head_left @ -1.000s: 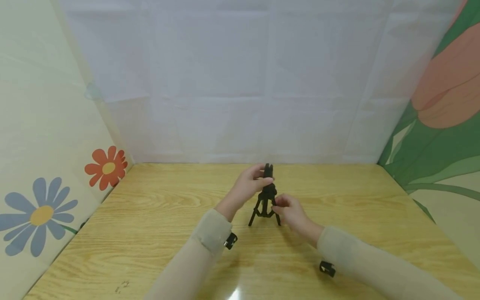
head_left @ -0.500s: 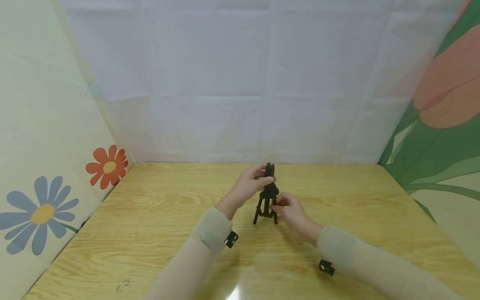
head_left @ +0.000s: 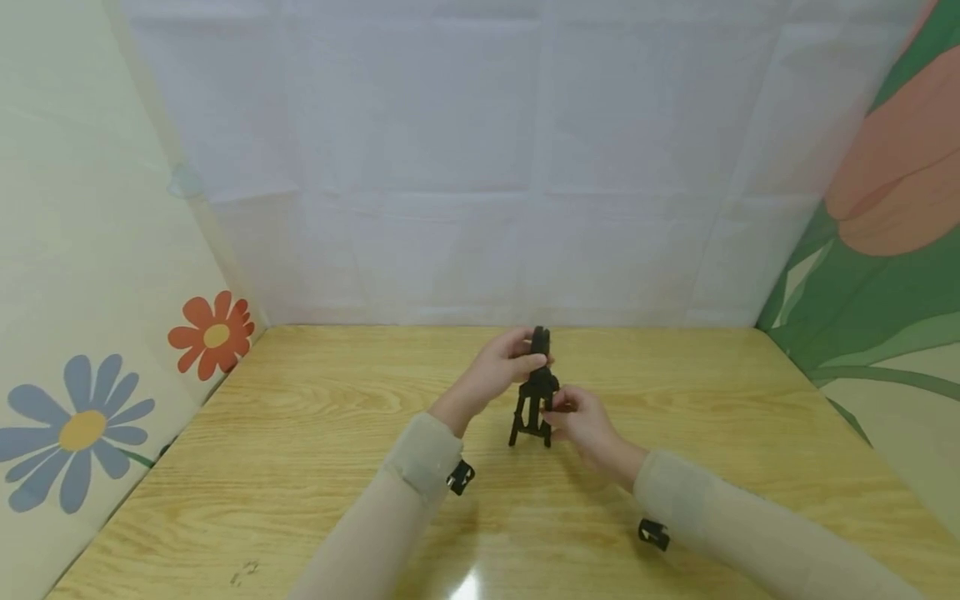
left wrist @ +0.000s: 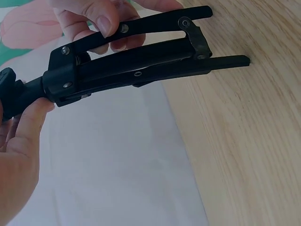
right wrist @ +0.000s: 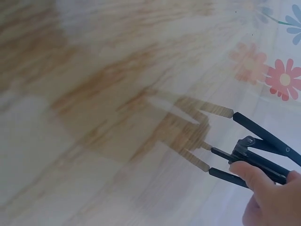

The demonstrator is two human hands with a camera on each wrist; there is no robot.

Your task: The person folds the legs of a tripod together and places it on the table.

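A small black tripod (head_left: 534, 400) stands upright on the wooden table (head_left: 315, 433), its legs drawn close together. My left hand (head_left: 501, 367) grips the tripod's upper stem and head, thumb in front; in the left wrist view the thumb lies by the tripod (left wrist: 127, 66) hub. My right hand (head_left: 577, 417) pinches the legs from the right side. The right wrist view shows a fingertip on one leg of the tripod (right wrist: 258, 155), whose feet point at the table.
Painted panels enclose the table: flowers (head_left: 210, 333) on the left, a white sheet (head_left: 487, 167) behind, a tulip (head_left: 892, 175) on the right. Both forearms wear beige sleeves with small black clips (head_left: 459, 478).
The tripod's legs have folded inward from a wide spread to a narrow stance. My right hand has moved in with them; my left hand kept its grip on the top.
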